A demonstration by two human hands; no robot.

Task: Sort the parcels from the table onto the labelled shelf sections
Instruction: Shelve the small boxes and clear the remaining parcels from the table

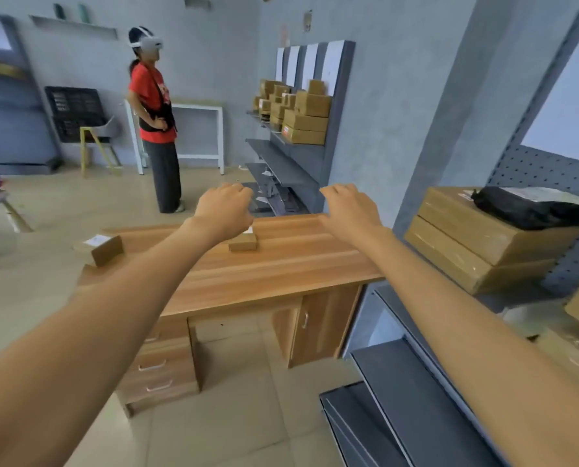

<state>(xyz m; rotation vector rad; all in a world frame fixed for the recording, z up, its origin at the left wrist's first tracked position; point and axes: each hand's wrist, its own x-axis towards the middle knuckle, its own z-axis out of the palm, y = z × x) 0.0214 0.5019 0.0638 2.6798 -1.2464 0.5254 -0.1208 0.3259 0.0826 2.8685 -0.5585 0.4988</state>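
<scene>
A wooden desk [281, 264] stands ahead of me. On it lie a small brown parcel [243, 243] near the middle and a larger brown parcel [104, 249] with a white label at its left end. My left hand [225, 208] hovers just above and left of the small parcel, fingers loosely curled, holding nothing. My right hand [347, 210] hovers over the desk's far right edge, also loosely curled and empty. A grey shelf unit [281, 160] with white section labels holds several brown boxes [303, 119] beyond the desk.
A person in a red shirt [155, 123] wearing a headset stands left of the far shelf. At my right, a grey shelf [416, 399] carries stacked cartons [477, 244] and a black bag [531, 207]. A white table and a chair stand at the back.
</scene>
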